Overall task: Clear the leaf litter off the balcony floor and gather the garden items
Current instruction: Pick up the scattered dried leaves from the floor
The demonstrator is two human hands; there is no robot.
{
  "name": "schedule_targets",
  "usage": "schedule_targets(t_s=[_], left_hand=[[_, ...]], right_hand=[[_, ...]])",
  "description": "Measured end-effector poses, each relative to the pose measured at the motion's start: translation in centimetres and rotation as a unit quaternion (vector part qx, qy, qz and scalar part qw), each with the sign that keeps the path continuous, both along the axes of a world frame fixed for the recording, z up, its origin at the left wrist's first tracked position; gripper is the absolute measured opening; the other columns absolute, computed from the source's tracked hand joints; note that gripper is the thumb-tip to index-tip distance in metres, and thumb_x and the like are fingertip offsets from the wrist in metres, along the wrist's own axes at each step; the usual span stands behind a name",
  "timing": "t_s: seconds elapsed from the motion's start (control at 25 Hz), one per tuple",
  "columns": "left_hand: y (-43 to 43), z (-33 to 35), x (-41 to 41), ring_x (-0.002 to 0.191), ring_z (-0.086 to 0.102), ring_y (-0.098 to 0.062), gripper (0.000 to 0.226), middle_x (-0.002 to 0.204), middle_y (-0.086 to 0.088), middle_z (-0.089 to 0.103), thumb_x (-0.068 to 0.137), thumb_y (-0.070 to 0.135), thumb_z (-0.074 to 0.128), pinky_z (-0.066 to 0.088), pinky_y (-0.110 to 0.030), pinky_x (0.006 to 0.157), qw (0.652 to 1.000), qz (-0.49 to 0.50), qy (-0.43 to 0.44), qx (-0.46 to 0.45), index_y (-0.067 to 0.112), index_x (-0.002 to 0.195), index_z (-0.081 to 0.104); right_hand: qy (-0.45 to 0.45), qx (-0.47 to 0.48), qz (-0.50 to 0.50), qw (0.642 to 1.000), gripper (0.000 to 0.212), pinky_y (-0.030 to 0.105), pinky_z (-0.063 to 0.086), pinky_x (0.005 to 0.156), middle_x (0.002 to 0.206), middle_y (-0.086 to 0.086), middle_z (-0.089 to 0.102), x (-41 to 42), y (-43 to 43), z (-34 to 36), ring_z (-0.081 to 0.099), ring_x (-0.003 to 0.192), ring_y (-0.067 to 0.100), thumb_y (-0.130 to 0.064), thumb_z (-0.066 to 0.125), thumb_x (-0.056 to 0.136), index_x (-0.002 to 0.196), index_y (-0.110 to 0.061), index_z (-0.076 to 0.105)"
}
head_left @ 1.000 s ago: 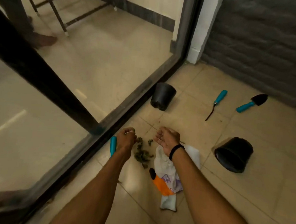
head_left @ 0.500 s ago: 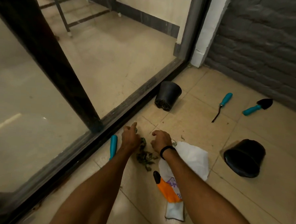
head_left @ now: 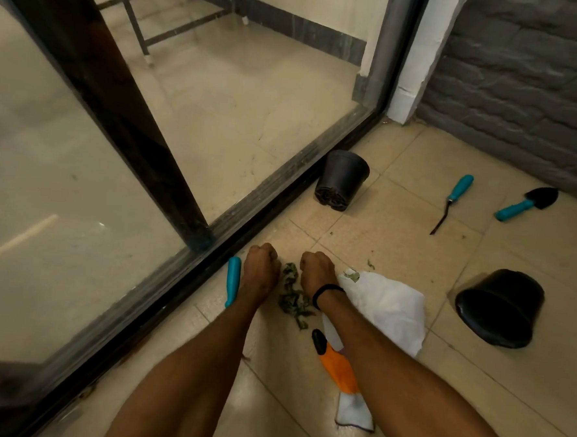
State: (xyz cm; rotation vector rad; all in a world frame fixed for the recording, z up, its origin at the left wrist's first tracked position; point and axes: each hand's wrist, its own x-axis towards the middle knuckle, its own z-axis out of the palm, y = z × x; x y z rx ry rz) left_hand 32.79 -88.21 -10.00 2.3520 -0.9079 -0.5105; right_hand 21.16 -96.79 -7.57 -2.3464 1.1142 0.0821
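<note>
A small pile of dry green leaf litter (head_left: 293,294) lies on the beige tiles between my two hands. My left hand (head_left: 260,267) rests knuckles-up left of the pile, fingers curled under, with dark leaf bits showing at them. Just right of the pile sits my right hand (head_left: 316,270), also curled into a fist; what it holds is hidden. A teal tool handle (head_left: 232,280) lies beside my left hand. A white plastic bag (head_left: 388,309) lies under my right wrist, with an orange-and-white glove (head_left: 341,373) below it.
Two black pots lie tipped over: one by the door track (head_left: 341,181), one at right (head_left: 499,307). A teal-handled weeder (head_left: 454,198) and trowel (head_left: 524,204) lie near the grey brick wall (head_left: 525,80). The glass door track (head_left: 246,215) runs along my left. Stray leaf bits (head_left: 370,264) dot the tiles.
Both hands have turned knuckles-up and curled into fists on either side of the leaf pile. My view has tilted further along the balcony.
</note>
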Motion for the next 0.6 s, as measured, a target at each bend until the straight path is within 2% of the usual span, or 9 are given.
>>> schedule_targets(t_s=[0.04, 0.12, 0.2, 0.28, 0.4, 0.48, 0.6], left_hand=[[0.3, 0.1, -0.2, 0.083, 0.052, -0.011, 0.006, 0.106, -0.008, 0.057, 0.096, 0.013, 0.054, 0.047, -0.023, 0.074, 0.999, 0.024, 0.027, -0.025, 0.015, 0.096, 0.059], [1.1, 0.1, -0.7, 0.085, 0.049, -0.005, 0.013, 0.111, -0.004, 0.054, 0.096, 0.013, 0.054, 0.036, -0.011, 0.072, 0.996, 0.047, 0.052, -0.049, 0.014, 0.105, 0.063], [1.7, 0.1, -1.5, 0.088, 0.046, -0.003, 0.018, 0.109, -0.002, 0.056, 0.098, 0.010, 0.050, 0.034, -0.009, 0.075, 0.995, 0.058, 0.058, -0.058, 0.011, 0.105, 0.066], [2.1, 0.2, -2.2, 0.093, 0.054, -0.010, 0.022, 0.102, -0.004, 0.064, 0.098, 0.005, 0.046, 0.042, -0.016, 0.083, 0.990, 0.084, 0.085, -0.069, 0.009, 0.096, 0.067], [2.2, 0.4, -2.5, 0.090, 0.060, -0.019, 0.017, 0.102, -0.010, 0.064, 0.099, 0.012, 0.047, 0.049, -0.027, 0.080, 0.985, 0.108, 0.126, -0.055, 0.010, 0.095, 0.063], [2.3, 0.3, -2.5, 0.094, 0.055, -0.019, 0.011, 0.112, -0.007, 0.054, 0.096, 0.021, 0.051, 0.050, -0.033, 0.086, 0.985, 0.096, 0.141, -0.024, 0.017, 0.102, 0.059], [2.4, 0.2, -2.8, 0.109, 0.043, -0.018, 0.031, 0.119, 0.000, 0.037, 0.089, 0.029, 0.061, 0.048, -0.040, 0.094, 0.984, 0.041, 0.170, 0.021, 0.028, 0.117, 0.051]], right_hand=[[-0.007, -0.001, 0.008, 1.000, 0.022, 0.030, 0.041, 0.080, 0.115, 0.015, 0.054, 0.2, -0.4, 0.2, 0.055, 0.106, 0.033, -0.001, 0.047, 0.092, 0.108, -0.008, 0.061], [-0.003, -0.003, 0.056, 0.998, 0.033, 0.032, 0.044, 0.092, 0.123, 0.014, 0.052, 0.8, -1.1, 0.7, 0.053, 0.114, 0.031, -0.002, 0.052, 0.092, 0.122, -0.014, 0.062], [0.019, 0.011, 0.110, 0.994, 0.042, 0.035, 0.041, 0.104, 0.134, 0.014, 0.047, 1.3, -1.3, 0.8, 0.050, 0.122, 0.031, -0.003, 0.053, 0.094, 0.133, -0.017, 0.059], [0.045, 0.018, 0.138, 0.989, 0.039, 0.033, 0.043, 0.104, 0.135, 0.014, 0.046, 1.6, -0.8, 0.4, 0.051, 0.121, 0.030, -0.006, 0.055, 0.094, 0.131, -0.015, 0.061], [0.039, -0.005, 0.114, 0.993, 0.022, 0.025, 0.044, 0.086, 0.124, 0.015, 0.054, 1.7, -0.4, -0.2, 0.057, 0.108, 0.029, -0.007, 0.061, 0.091, 0.111, -0.008, 0.068], [0.035, -0.008, 0.078, 0.996, 0.018, 0.028, 0.048, 0.086, 0.118, 0.017, 0.061, 1.4, -0.6, 0.1, 0.060, 0.106, 0.030, -0.005, 0.059, 0.092, 0.107, -0.004, 0.069], [-0.009, 0.014, 0.016, 1.000, 0.019, 0.032, 0.050, 0.087, 0.111, 0.014, 0.068, 0.8, -1.4, 0.4, 0.062, 0.106, 0.030, -0.006, 0.059, 0.091, 0.107, -0.007, 0.070]])
